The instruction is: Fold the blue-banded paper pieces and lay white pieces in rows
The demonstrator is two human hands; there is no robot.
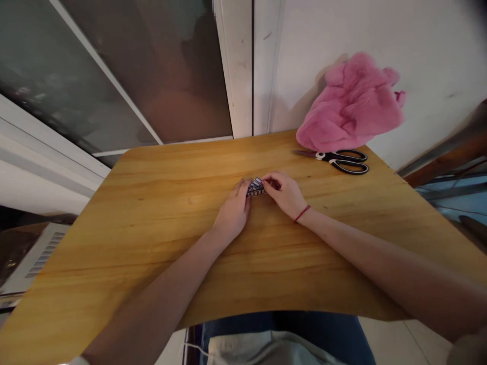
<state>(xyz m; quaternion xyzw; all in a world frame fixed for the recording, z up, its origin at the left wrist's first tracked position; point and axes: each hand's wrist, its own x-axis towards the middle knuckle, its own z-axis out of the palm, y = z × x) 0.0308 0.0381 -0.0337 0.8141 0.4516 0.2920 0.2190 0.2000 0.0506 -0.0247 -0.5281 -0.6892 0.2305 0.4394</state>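
Observation:
Between my two hands, near the middle of the wooden table (pixel 182 213), is a small blue-and-white striped piece (pixel 255 186). It looks folded or boxy, but its kind is too small to tell. My left hand (pixel 234 207) is closed on its left side, resting on the tabletop. On the right side, the thumb and forefinger of my right hand (pixel 283 193) pinch its edge. A thin red string bracelet (pixel 302 213) circles my right wrist. My fingers hide both ends of the striped piece.
Black-handled scissors (pixel 335 158) lie at the back right of the table, points to the left. Behind them a fluffy pink cloth bundle (pixel 353 106) leans against the white wall (pixel 429 56). A framed glass door (pixel 171 66) stands beyond the table's back left edge.

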